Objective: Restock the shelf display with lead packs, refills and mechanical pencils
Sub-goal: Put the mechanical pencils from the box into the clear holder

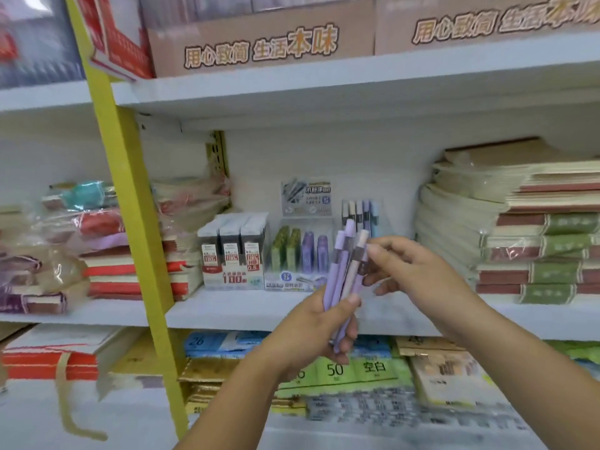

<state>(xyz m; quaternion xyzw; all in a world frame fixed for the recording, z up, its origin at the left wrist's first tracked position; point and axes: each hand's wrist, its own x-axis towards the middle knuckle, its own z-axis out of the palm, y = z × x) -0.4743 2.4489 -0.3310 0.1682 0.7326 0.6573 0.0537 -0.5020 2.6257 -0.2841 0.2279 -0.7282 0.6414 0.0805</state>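
My left hand (316,326) grips a bunch of several mechanical pencils (344,271), mostly lilac with one beige, held upright in front of the middle shelf. My right hand (412,271) pinches the top of one pencil in the bunch. Behind them on the shelf stand a clear display holder (360,209) with a few pencils upright in it, a clear display box of green and purple refill cases (300,251), and a box of lead packs (232,251) with red and white labels.
A yellow upright post (130,177) divides the shelving at left. Stacks of notebooks (532,228) fill the shelf's right side and wrapped bundles (97,241) its left. Cardboard boxes (259,40) sit on the shelf above; paper packs (357,368) lie below.
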